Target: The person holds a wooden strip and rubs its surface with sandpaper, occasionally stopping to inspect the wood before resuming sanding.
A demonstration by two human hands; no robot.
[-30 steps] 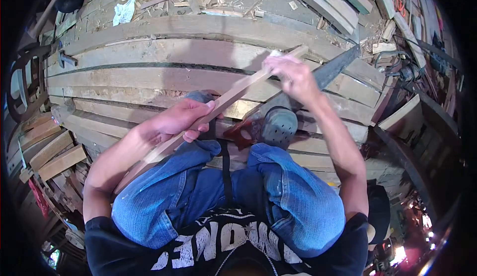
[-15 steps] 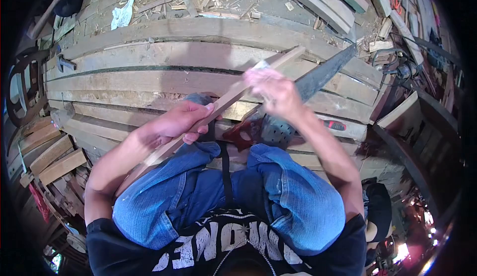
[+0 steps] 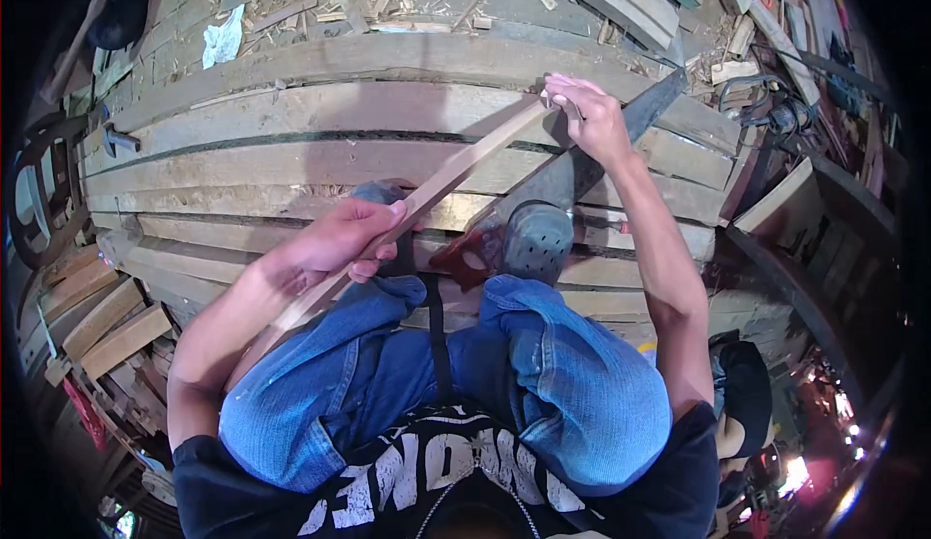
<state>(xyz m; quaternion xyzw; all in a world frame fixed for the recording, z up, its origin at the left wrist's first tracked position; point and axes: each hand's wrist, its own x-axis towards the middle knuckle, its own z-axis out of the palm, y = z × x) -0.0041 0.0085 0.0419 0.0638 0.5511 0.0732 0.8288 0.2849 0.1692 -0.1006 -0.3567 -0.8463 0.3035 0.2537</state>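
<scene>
A long, squared wooden strip [image 3: 464,158] runs slantwise from beside my left thigh up towards the far right. My left hand [image 3: 359,234] is closed around its middle, thumb on top. At the strip's far end is my right hand [image 3: 593,122], its fingers bent together over the tip. Whether a small pad or sheet lies under those fingers is hidden. Below the right hand, a handsaw [image 3: 630,130] with a reddish-brown handle [image 3: 469,260] lies on the planks. A grey perforated clog [image 3: 539,240] on my foot rests against the saw.
Long planks [image 3: 233,159] form the surface in front of me. A hammer [image 3: 118,139] lies at the left, and a white cloth [image 3: 223,37] sits among wood scraps. Stacked timber [image 3: 621,1] and a power tool [image 3: 790,117] are at the right. Another person [image 3: 745,394] is behind me on the right.
My right hand has slid up and right along the wooden strip to its far end. My left hand keeps its hold with little movement.
</scene>
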